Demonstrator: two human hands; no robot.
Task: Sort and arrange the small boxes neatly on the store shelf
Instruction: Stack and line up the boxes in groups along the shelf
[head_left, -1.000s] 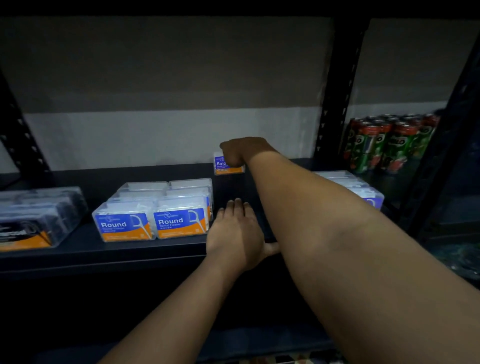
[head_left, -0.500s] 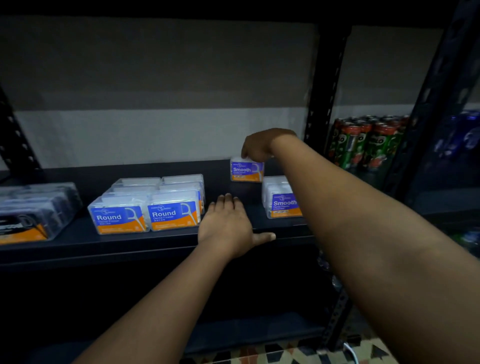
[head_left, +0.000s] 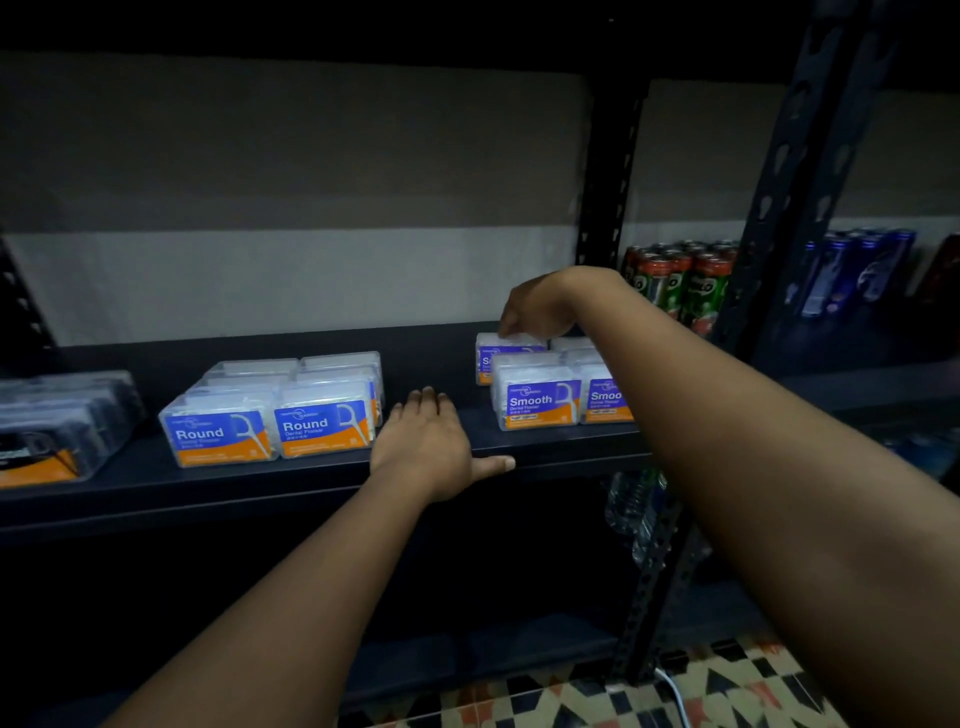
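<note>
Sorting of small boxes on a dark store shelf (head_left: 311, 480), one entry per item.

Right hand (head_left: 535, 312): held over the rear of the shelf, fingers curled down onto the top of the rear "Smooth" box (head_left: 506, 349). The box appears to be pinched from above; the fingertips are partly hidden, so the grip is judged, not certain. This box is set behind the others, probably to fill the back of a row.

"Smooth" group (head_left: 535, 397): directly below and in front of the right hand. Two labelled fronts are turned outward, near the shelf edge; further boxes behind them are partly covered by the right forearm.

Left hand (head_left: 431, 441): laid flat on bare shelf between the two groups, fingers straight and together, thumb spread along the front lip. Nothing is held; the hand seems to be used as a brace during the reach.

"Round" group (head_left: 270, 415): just left of the left hand, two columns deep, labels forward, already squared.

Dark packs (head_left: 57, 426): well left of the left hand.

Drink cans (head_left: 680, 280): beyond the right hand, past the upright post (head_left: 605, 208), in the next bay.
</note>
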